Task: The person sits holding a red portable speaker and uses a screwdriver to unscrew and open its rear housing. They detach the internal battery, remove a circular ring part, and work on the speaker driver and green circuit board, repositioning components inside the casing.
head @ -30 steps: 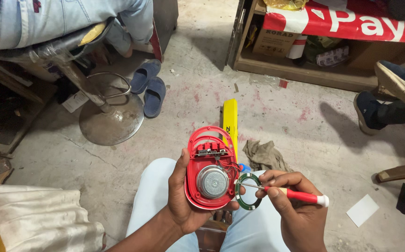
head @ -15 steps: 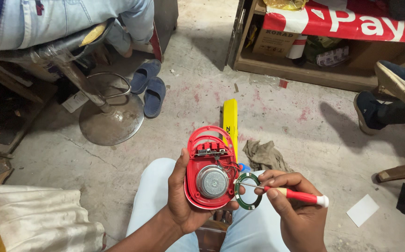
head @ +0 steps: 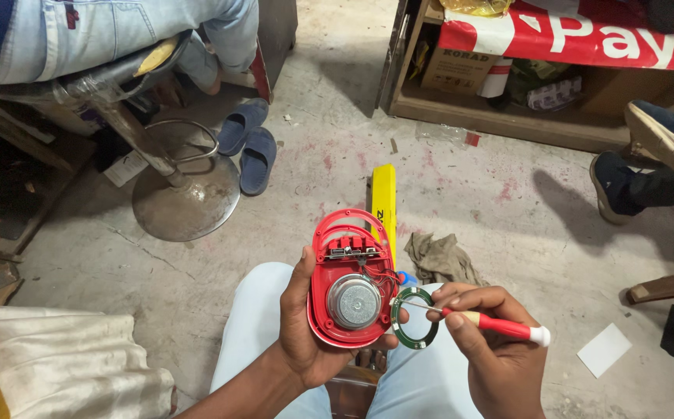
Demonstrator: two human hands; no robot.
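Note:
My left hand (head: 306, 326) grips an opened red plastic device shell (head: 350, 278) over my lap; inside it sit a round metal speaker (head: 353, 301) and a small board near its handle end. A green ring-shaped circuit board (head: 415, 319) hangs beside the shell on thin wires. My right hand (head: 486, 341) holds a small screwdriver with a red and white handle (head: 500, 328). Its metal tip points at the edge of the shell, across the green ring.
A yellow bar-shaped object (head: 383, 203) and a crumpled rag (head: 441, 257) lie on the concrete floor ahead. A stool with a round metal base (head: 185, 198), blue slippers (head: 247, 143), a seated person's jeans (head: 104, 35), another person's shoes (head: 663, 163) and a wooden shelf (head: 507, 116) surround me.

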